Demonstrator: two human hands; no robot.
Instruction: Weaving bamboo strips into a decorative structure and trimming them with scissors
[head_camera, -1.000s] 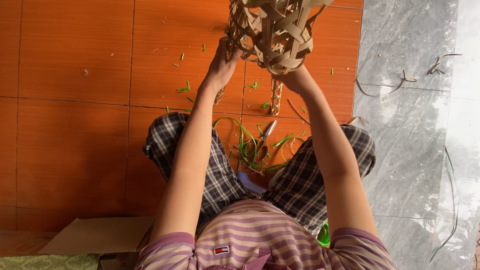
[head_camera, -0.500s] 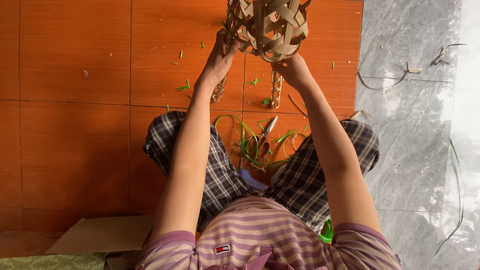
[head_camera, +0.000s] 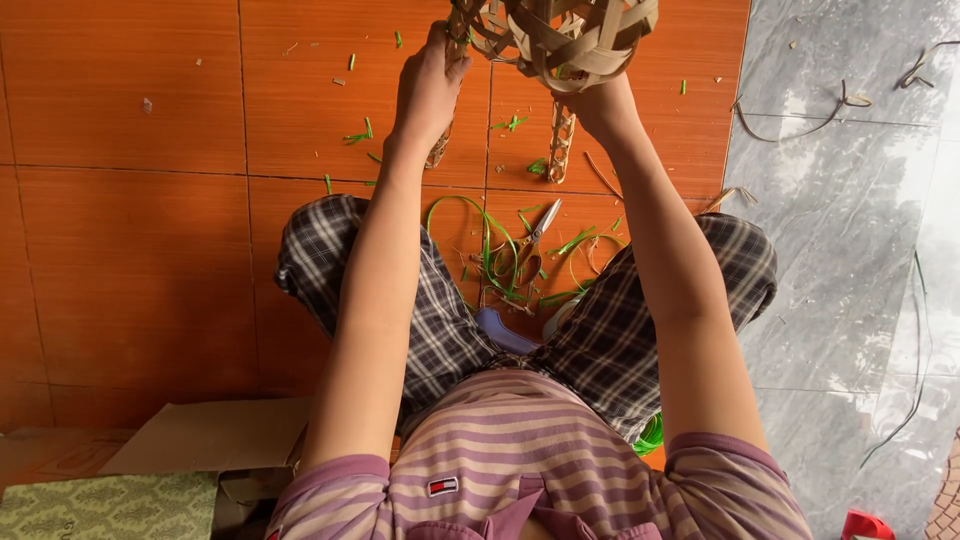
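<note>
Left grip: the left hand (head_camera: 428, 95) is clenched on the left side of the open-weave basket of tan flat bamboo strips (head_camera: 560, 40), fingers curled over a strip at its edge.
Right grip: the right hand (head_camera: 600, 105) is grasping the underside of the same basket, on its right; the fingers are mostly hidden behind the weave.
Basket position: held up between both hands, above the orange tiled floor (head_camera: 130, 260), its top cut off by the upper edge of the view; two woven tan strips hang from it toward the floor.
Handling, judged: light, as two bare hands carry it at arm's length. The strips look springy and stiff along their length, smooth-faced, and likely to crease or split if bent sharply.
Hold points, judged: at strip crossings, where the weave is doubled, not on loose ends.
Floor between the knees: steel scissors (head_camera: 533, 245) lying among green strip trimmings (head_camera: 470, 225).
Floor, right edge: grey marble slab (head_camera: 840, 250) with stray dry strands.
Floor, lower left corner: flattened brown cardboard (head_camera: 205, 435).
</note>
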